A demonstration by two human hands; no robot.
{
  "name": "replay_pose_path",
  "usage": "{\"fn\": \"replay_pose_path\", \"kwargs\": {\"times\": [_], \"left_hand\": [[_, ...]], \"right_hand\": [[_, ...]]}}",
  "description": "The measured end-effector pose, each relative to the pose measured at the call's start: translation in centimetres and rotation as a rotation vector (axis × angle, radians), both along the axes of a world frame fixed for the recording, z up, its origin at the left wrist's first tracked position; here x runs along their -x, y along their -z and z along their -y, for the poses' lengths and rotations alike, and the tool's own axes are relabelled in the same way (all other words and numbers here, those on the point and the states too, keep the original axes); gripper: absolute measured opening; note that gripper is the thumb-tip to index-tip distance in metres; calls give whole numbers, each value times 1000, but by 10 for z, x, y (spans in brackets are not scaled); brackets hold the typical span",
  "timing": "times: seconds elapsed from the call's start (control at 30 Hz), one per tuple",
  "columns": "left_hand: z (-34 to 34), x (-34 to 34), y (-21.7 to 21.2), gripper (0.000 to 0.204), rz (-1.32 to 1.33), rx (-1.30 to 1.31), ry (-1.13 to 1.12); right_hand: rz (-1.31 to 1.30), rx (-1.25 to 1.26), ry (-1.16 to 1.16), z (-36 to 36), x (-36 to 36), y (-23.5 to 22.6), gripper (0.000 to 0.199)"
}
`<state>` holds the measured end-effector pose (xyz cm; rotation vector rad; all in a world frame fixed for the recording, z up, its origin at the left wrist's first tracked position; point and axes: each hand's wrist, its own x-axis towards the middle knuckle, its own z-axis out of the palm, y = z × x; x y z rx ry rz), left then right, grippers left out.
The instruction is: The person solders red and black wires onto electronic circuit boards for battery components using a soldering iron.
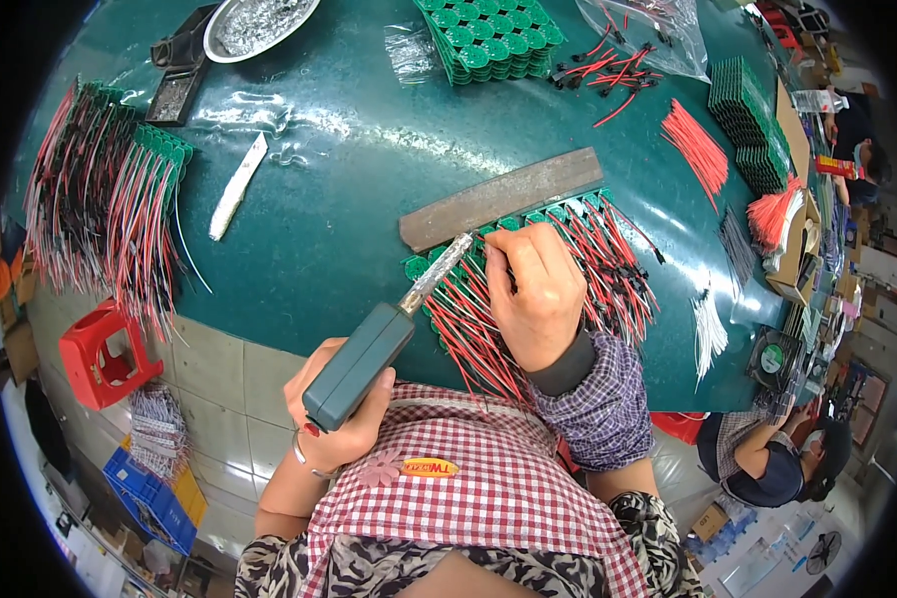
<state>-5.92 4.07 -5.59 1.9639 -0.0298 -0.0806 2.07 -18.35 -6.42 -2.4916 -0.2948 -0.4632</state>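
My left hand (353, 437) is wrapped round the boxy dark green handle of a soldering iron (362, 361). Its silvery, rough-coated shaft points up and right, with the tip at a row of small round green circuit boards (416, 266). Just right of that tip, my right hand (540, 299) is closed in a pinch over the row; what lies between the fingertips is hidden. Red, black and white wires (468, 334) fan from the boards toward me, some passing under my right hand. A flat brown-grey bar (503, 199) lies along the boards' far edge.
Finished-looking wired boards (90, 189) hang over the left table edge. A metal bowl (259, 28), a white wrapped strip (239, 187) and stacked green boards (488, 40) lie farther back. Red wires (696, 149) and white wires (708, 334) are rightward. A red stool (108, 354) stands left; co-workers sit right.
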Motion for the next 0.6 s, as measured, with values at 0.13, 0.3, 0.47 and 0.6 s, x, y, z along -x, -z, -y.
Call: {"fn": "replay_pose_path", "kwargs": {"times": [0.13,0.3,0.47,0.6], "left_hand": [[2,-3,-1,18,77,-46,19],[-5,11,6,19,23,-36,-12],[-7,10,3,23,70,3,-50],[-5,6,5,25,109,-13,-16]], "right_hand": [[-5,8,-1,1,0,1,21],[-10,7,-12,2,-1,1,21],[-12,12,-5,2,-1,1,21],[-35,31,16,5,1,-1,19]]}}
